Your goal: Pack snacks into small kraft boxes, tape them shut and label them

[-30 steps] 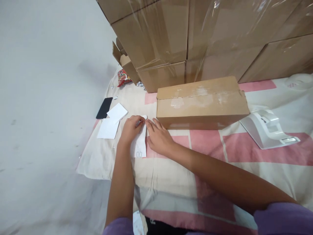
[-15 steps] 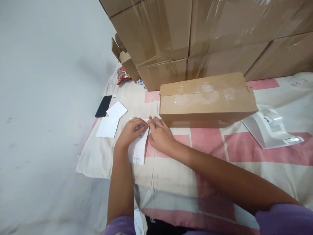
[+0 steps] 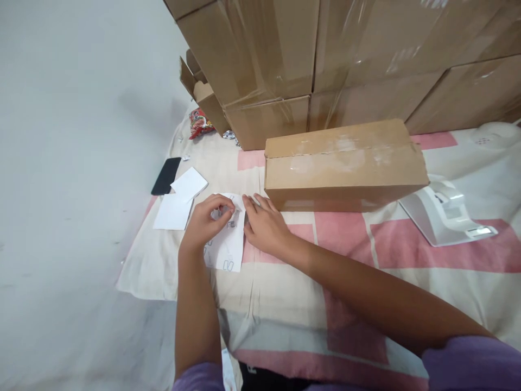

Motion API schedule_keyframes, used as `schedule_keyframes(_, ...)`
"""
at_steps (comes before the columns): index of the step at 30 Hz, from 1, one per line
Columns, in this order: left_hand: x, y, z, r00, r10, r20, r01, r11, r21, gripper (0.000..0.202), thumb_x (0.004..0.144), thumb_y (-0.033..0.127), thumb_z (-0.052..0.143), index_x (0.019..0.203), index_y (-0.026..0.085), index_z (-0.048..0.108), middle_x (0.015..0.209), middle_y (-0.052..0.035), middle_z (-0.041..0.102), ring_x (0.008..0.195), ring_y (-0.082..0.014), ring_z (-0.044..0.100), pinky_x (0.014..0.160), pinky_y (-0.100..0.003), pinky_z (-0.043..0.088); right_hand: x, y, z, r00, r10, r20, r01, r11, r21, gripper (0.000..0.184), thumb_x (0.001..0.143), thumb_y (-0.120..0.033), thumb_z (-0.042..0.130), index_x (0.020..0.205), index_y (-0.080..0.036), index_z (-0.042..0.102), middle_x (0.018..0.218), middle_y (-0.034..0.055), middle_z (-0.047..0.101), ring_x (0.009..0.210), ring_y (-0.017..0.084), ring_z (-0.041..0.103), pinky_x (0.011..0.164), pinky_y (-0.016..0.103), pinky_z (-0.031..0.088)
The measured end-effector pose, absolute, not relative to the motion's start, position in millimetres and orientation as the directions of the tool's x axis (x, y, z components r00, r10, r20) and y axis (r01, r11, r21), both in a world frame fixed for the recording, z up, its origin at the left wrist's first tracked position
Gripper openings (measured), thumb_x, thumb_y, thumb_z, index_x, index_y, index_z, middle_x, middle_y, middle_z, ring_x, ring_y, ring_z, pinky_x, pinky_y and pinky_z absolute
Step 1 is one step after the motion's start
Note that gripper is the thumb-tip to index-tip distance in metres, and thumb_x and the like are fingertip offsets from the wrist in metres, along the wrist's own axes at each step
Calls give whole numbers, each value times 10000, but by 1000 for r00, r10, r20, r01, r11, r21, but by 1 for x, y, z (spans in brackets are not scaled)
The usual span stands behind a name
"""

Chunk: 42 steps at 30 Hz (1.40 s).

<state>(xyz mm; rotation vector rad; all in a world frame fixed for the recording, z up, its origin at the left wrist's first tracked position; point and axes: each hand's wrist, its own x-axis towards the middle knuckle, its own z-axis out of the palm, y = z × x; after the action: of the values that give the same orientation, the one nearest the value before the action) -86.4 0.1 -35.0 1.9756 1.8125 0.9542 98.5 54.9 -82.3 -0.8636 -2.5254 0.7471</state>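
A white sheet of paper (image 3: 225, 252) with small drawn outlines lies on the bed cover in front of me. My left hand (image 3: 206, 220) is over its upper left part, thumb and forefinger curled together in a pinch. Something small and pale seems to be at those fingertips, too small to name. On the right edge of the sheet rests my right hand (image 3: 266, 224), its fingers stretched out and slightly apart, close to the front corner of a long cardboard box (image 3: 345, 168).
White paper pieces (image 3: 173, 212) and a black phone (image 3: 166, 176) lie to the left. A white tape dispenser (image 3: 448, 214) sits at right. Large taped cartons (image 3: 264, 60) are stacked behind. A red packet (image 3: 199, 124) lies by an open carton (image 3: 209, 106).
My left hand has moved left and slightly down, away from my right fingers, uncovering more of the drawn sheet. My right hand stays near the sheet's right edge.
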Motion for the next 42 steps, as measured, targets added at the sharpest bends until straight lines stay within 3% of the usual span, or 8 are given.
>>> schedule_keyframes(8, -83, -2, -38, -196, 927, 319, 729, -80, 680, 151, 850, 250, 719, 982, 218, 654, 838, 2, 706, 671, -121, 561, 710, -276, 476, 102, 55, -81, -691, 667, 279, 370, 658, -656, 503, 959, -244, 496, 1430, -74, 543, 1567, 199, 468, 1462, 324, 387, 1147, 487, 398)
schedule_keyframes(12, -80, -2, -43, -189, 939, 287, 704, -74, 707, 309, 842, 294, 749, 1109, 223, 610, 847, -9, 735, 688, -136, 613, 653, -260, 456, 104, 58, -82, -613, 698, 370, 226, 603, -765, 253, 945, -326, 595, 1137, -184, 681, 1171, 105, 714, 1167, 261, 578, 981, 390, 491)
schedule_keyframes(16, -81, 3, -53, -181, 925, 335, 633, -151, 759, 330, 854, 322, 758, 1131, 219, 611, 914, -49, 771, 818, -180, 706, 720, -284, 471, 104, 64, -88, -573, 713, 403, 162, 581, -798, 208, 1018, -243, 471, 925, -189, 650, 909, 79, 685, 919, 218, 604, 832, 344, 485)
schedule_keyframes(22, -54, 30, -44, -472, 727, 499, 484, -259, 836, 251, 946, 434, 621, 1028, 196, 632, 1012, -94, 743, 939, -205, 694, 821, -323, 508, 110, 57, -77, -586, 568, 578, 28, 727, -686, 193, 971, -150, 476, 829, -202, 597, 815, 33, 652, 793, 167, 602, 739, 273, 474)
schedule_keyframes(26, -7, 58, -15, -397, 837, 377, 375, -227, 899, 416, 961, 529, 547, 1251, 235, 593, 1369, -130, 635, 1227, -258, 629, 972, -392, 516, 149, 48, -47, -538, 501, 678, 14, 810, -587, 185, 913, -168, 517, 735, -219, 514, 670, -25, 530, 572, 124, 462, 548, 255, 375)
schedule_keyframes(31, 26, 110, 9, -218, 966, 142, 260, -83, 962, 643, 766, 424, 790, 1352, 267, 578, 1541, -96, 516, 1442, -293, 462, 1154, -396, 412, 244, 61, -13, -352, 482, 802, 12, 859, -511, 152, 904, -155, 507, 768, -224, 509, 685, -13, 508, 585, 129, 456, 556, 271, 358)
schedule_keyframes(37, 8, 167, 11, -360, 932, -34, 63, 60, 996, 665, 609, 401, 843, 1227, 201, 699, 1176, -105, 724, 966, -238, 685, 735, -279, 547, 322, 107, -16, -88, 589, 804, 150, 805, -573, 178, 959, -155, 423, 809, -232, 477, 682, -10, 461, 598, 152, 439, 574, 294, 338)
schedule_keyframes(42, -2, 178, -3, -323, 945, -54, 4, 58, 998, 654, 621, 443, 817, 1222, 213, 699, 984, -60, 732, 683, -142, 625, 515, -205, 453, 327, 119, -40, -504, 642, 577, 201, 737, -645, 138, 840, -127, 590, 737, -217, 569, 645, -36, 545, 556, 117, 489, 563, 253, 357)
